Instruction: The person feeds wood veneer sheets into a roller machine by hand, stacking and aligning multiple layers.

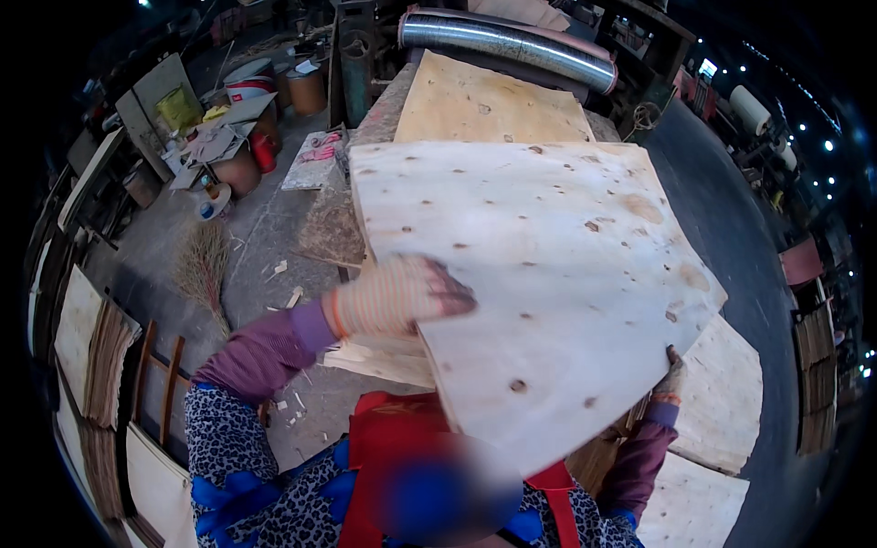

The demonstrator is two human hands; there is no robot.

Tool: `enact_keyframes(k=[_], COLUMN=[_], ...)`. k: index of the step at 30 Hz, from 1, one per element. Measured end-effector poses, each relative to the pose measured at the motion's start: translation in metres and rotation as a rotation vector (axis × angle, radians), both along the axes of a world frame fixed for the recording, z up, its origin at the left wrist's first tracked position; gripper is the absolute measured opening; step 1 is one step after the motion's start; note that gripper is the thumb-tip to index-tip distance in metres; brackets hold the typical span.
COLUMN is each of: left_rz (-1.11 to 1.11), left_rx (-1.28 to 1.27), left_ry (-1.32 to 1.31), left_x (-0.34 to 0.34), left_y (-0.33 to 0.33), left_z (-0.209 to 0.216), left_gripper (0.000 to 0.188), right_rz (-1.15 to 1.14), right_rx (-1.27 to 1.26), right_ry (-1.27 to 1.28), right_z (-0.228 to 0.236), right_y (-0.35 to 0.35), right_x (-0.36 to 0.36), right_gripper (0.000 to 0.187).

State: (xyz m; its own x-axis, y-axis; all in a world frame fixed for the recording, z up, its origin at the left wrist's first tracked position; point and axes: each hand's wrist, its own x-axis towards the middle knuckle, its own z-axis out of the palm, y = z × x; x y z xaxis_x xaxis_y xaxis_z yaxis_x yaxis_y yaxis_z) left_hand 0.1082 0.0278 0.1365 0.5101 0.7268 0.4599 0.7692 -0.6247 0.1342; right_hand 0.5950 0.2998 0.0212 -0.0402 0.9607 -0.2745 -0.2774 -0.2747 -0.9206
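A large pale wood veneer sheet (548, 237) with brown knots lies tilted in front of me, its near corner close to my red apron (393, 429). My left hand (393, 297), in a striped glove with dark fingertips, is over the sheet's left edge. Motion smears its fingers, so I cannot tell whether they grip. At the sheet's right edge my right hand (671, 379) is closed, its fingers partly hidden by the wood. Beyond the sheet, a yellower veneer sheet (484, 100) reaches toward a shiny metal roller (512, 46).
More veneer sheets (717, 393) lie low at the right. On the left floor are a straw broom (203, 265), a red-and-white bucket (249, 80) and wood scraps. Pink gloves (322, 146) rest on a small stand (311, 172). Stacked veneer (100, 365) lines the left side.
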Motion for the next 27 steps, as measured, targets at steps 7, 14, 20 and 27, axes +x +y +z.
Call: enact_keyframes(k=[7, 14, 20, 27], left_rz=[0.756, 1.140, 0.460, 0.576], left_rx=[0.390, -0.130, -0.881, -1.468], left_ry=[-0.062, -1.549, -1.994, -1.870], left_x=[-0.270, -0.301, -0.008, 0.141], left_y=[0.054, 0.040, 0.041, 0.116], left_z=[-0.009, -0.247, -0.266, -0.299], left_gripper=[0.028, 0.057, 0.046, 0.061], right_rz=[-0.080, 1.103, 0.518, -0.450], right_rx=[-0.082, -0.166, 0.560, 0.122], right_ry=[0.405, 0.421, -0.334, -1.559], right_z=[0.012, 0.031, -0.009, -0.098], right_y=[-0.110, -0.202, -0.066, 0.100], right_x=[-0.241, -0.432, -0.293, 0.053], right_gripper=[0.039, 0.028, 0.024, 0.083])
